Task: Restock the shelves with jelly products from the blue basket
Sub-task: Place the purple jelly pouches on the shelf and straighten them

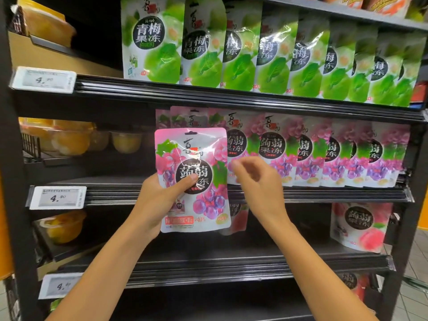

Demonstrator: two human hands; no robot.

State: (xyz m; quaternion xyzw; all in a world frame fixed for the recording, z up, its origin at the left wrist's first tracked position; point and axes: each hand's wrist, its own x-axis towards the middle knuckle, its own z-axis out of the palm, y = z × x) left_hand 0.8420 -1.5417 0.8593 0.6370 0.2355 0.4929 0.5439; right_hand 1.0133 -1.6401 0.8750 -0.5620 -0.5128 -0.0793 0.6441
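Grape jelly pouch (193, 149) gripped upright by left hand (157, 200).

A shop: price tags (58, 197) front black shelves (231, 98) of jelly pouches (273, 149).
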